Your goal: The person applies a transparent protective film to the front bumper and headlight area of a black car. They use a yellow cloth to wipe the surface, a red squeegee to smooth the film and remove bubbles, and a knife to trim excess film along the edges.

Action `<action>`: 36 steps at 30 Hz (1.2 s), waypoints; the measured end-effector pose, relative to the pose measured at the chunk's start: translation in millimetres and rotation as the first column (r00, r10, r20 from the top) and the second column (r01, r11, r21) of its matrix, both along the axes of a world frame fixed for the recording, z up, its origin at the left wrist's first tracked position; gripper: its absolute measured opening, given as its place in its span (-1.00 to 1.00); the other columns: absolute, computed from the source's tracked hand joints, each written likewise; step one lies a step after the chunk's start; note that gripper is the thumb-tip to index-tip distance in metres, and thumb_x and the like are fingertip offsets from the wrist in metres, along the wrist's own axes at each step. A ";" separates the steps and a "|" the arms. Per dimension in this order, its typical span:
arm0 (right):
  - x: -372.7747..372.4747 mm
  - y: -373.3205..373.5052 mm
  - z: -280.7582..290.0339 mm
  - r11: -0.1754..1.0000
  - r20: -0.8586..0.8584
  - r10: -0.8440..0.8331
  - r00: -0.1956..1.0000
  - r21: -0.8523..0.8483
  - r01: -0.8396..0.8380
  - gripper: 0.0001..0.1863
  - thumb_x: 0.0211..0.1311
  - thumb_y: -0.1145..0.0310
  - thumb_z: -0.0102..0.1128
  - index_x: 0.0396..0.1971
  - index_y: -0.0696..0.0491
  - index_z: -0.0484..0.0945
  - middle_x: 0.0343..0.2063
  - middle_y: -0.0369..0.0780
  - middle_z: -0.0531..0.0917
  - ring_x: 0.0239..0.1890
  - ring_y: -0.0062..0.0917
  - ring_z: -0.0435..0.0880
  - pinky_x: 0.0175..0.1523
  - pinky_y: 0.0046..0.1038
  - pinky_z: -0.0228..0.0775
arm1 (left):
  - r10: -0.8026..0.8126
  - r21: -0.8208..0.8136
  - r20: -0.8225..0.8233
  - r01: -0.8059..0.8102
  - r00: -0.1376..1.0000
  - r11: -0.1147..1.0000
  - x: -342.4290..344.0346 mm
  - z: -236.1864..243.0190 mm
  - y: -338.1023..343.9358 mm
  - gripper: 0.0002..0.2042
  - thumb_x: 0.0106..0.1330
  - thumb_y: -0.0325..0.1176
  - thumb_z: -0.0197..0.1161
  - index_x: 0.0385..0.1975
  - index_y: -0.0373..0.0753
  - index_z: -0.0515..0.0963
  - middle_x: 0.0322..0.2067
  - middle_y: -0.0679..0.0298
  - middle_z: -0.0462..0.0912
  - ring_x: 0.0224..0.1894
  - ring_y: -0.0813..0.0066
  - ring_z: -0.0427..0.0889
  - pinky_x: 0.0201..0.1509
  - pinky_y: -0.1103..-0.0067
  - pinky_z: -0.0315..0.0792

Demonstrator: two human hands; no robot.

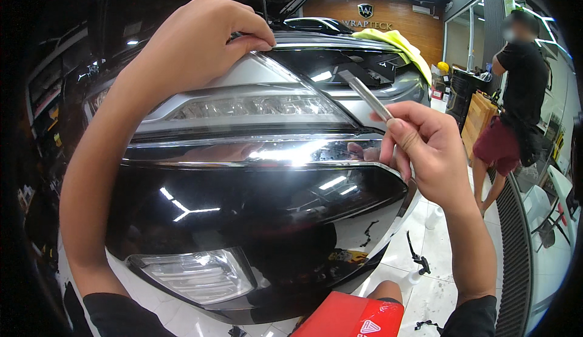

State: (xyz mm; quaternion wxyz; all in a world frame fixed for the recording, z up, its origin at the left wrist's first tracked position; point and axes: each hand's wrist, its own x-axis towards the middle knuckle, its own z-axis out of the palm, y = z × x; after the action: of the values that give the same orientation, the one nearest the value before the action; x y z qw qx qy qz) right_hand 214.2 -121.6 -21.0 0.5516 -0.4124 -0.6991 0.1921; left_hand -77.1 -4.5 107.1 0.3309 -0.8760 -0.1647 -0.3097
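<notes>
Up at the top corner of the car's headlight (261,107), my left hand (203,42) has thumb and fingertips pinched together. What lies between them, if anything, is too small to make out. My right hand (425,148) grips a slim silver craft knife (366,94), its blade end pointing up and left, over the fender beside the headlight. The lower fingers of that hand rest by the end of the chrome strip (291,151). Below the strip curves the glossy black bumper (255,209), with a clear lower lamp (194,276) set in it.
A yellow-green cloth (401,46) drapes over the fender. A red pouch or box (349,317) sits near my leg. A spray bottle (415,275) stands on the tiled floor. Another person (519,82) stands at the right, near pale chairs (543,206) and a wooden cabinet (478,118).
</notes>
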 end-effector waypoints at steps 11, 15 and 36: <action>2.4 11.3 27.8 0.780 -0.329 0.306 0.894 -0.452 -0.433 -0.70 0.47 0.29 0.08 -0.23 0.24 0.64 -0.63 -0.19 0.65 -0.74 -0.62 0.54 -0.62 -0.62 0.32 | 0.055 -0.057 -0.017 -0.056 0.998 0.997 1.1 2.5 -7.3 -0.86 0.34 -0.50 0.35 -0.18 -0.31 0.79 -0.23 0.13 0.81 -0.25 0.33 0.80 -0.10 0.53 0.63; -0.6 15.3 31.1 0.780 -0.331 0.299 0.895 -0.456 -0.429 -0.72 0.44 0.32 0.08 -0.24 0.26 0.63 -0.63 -0.15 0.66 -0.74 -0.58 0.55 -0.63 -0.58 0.32 | 0.051 -0.061 -0.030 -0.053 0.998 0.997 2.6 2.9 -7.9 -0.86 0.33 -0.51 0.35 -0.18 -0.31 0.78 -0.24 0.13 0.81 -0.25 0.32 0.80 -0.10 0.52 0.63; -9.2 18.6 31.6 0.781 -0.387 0.280 0.879 -0.440 -0.443 -0.72 0.41 0.31 0.12 -0.23 0.26 0.63 -0.64 -0.20 0.62 -0.78 -0.56 0.49 -0.67 -0.54 0.28 | 0.052 -0.038 -0.045 -0.054 0.998 0.998 2.3 2.3 -9.0 -0.86 0.32 -0.50 0.36 -0.19 -0.33 0.79 -0.22 0.11 0.81 -0.23 0.30 0.81 -0.08 0.52 0.65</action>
State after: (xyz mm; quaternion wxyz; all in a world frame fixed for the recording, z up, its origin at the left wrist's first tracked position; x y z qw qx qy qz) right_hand 205.1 -102.9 10.6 0.4722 -0.3672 -0.5957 0.5360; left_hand -74.9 -13.5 109.4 0.3252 -0.8843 -0.1868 -0.2783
